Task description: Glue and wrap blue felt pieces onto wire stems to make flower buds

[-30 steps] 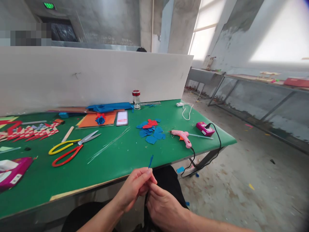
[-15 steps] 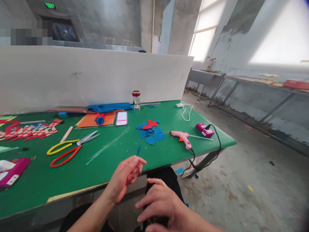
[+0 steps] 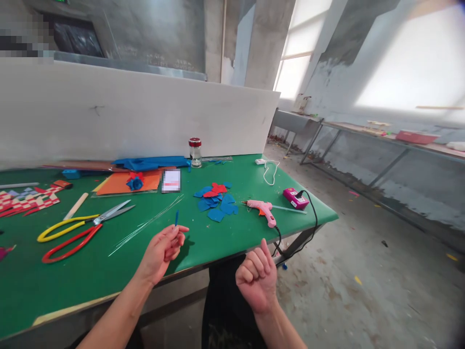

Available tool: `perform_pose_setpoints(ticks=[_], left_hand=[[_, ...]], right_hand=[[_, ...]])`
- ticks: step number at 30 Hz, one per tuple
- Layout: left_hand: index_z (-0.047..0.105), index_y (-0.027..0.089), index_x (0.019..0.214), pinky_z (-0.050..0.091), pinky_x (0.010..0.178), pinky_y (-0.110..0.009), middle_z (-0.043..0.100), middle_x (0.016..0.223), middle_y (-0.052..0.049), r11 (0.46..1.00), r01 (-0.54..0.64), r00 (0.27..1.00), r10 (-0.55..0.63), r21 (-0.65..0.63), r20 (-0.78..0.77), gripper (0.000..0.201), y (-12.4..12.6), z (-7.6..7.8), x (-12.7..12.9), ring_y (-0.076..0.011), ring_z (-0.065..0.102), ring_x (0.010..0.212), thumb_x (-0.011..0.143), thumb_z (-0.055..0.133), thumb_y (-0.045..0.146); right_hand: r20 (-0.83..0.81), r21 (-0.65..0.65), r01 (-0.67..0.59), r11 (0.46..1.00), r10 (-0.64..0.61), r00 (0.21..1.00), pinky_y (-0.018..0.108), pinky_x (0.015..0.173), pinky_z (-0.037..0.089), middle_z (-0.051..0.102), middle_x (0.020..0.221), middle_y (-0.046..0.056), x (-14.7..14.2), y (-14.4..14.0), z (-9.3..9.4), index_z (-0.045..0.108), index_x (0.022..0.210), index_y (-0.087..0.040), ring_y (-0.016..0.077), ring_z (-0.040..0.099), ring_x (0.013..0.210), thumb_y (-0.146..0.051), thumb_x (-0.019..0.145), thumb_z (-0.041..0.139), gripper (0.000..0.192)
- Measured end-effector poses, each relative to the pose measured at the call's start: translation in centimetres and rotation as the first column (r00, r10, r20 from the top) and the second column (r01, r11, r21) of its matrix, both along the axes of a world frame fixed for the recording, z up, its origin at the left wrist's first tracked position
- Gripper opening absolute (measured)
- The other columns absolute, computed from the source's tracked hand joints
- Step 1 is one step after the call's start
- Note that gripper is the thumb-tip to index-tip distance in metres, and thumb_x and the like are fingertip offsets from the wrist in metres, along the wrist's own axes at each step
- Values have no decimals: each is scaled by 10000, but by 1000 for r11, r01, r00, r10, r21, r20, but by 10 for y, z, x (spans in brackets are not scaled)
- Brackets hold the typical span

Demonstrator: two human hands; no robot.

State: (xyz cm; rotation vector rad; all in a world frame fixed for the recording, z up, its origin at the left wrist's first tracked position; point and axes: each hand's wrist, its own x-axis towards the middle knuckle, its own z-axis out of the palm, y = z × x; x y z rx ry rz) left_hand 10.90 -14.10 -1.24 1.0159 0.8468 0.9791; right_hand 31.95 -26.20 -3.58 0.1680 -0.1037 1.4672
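My left hand (image 3: 163, 252) is over the front part of the green table, its fingers closed in a pinch on a thin blue strip (image 3: 177, 218) that points upward. Lower and to the right, my right hand (image 3: 257, 276) is raised off the front edge with its fingers curled in; nothing shows in it. Beyond the hands lies a pile of blue petal-shaped pieces (image 3: 216, 214) topped by a red piece (image 3: 219, 188). A pink glue gun (image 3: 267, 211) rests on its side to the right of them, a clear glue stick (image 3: 288, 209) sticking out behind.
Scissors (image 3: 98, 220) and thin wires (image 3: 145, 225) lie on the left. Farther back are a blue and red paper flower (image 3: 135, 182), a phone (image 3: 171, 181) and a red-lidded jar (image 3: 195, 154). A purple power strip (image 3: 295, 198) with a black cord sits near the right edge.
My right hand has risen and its spread fingers have curled in. My left hand still pinches the blue strip, now held more upright. The view has swung to the right.
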Motion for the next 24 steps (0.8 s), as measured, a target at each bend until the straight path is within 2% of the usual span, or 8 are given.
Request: perform_pose_setpoints(ticks=[5,10,12,21,24], left_hand=[[688,121,908,161,380,-142,538,645,14,1000,-14,999,15,-12,29,360,0,3,-2,-11,266,436,760,736,446],[701,122,880,167,377,-138,533,637,15,1000,-17,1000,18,-12,25,367,-1,2,-2,-8,275,437,730,761,451],[703,121,875,167,377,-138,533,637,14,1000,-22,999,22,-8,27,368,-2,2,-2,-9,274,439,724,767,450],[698,116,877,159,381,-137,533,645,9,1000,-21,1000,21,-9,20,368,-2,3,-2,-10,270,446,734,764,448],[699,118,879,164,383,-137,533,645,10,1000,-17,1000,17,-7,17,357,-1,2,-1,-11,273,448,737,763,439]], right_hand=[[121,-132,100,986,-84,989,219,393,146,168,447,-99,1,4,-3,175,502,-186,65,79,393,-318,981,486,586],[339,-184,211,960,-140,930,202,386,199,150,450,-101,0,4,-7,116,535,-195,76,44,404,-370,940,548,617],[377,-185,235,954,-152,914,201,387,206,146,455,-102,0,4,-7,108,541,-196,79,38,409,-375,938,550,621],[259,-172,167,971,-119,959,222,384,157,127,465,-104,1,3,-7,106,536,-198,71,45,403,-318,954,525,604],[266,-163,157,974,-109,958,225,382,146,121,461,-103,2,2,-9,103,533,-195,71,44,400,-327,960,519,611]])
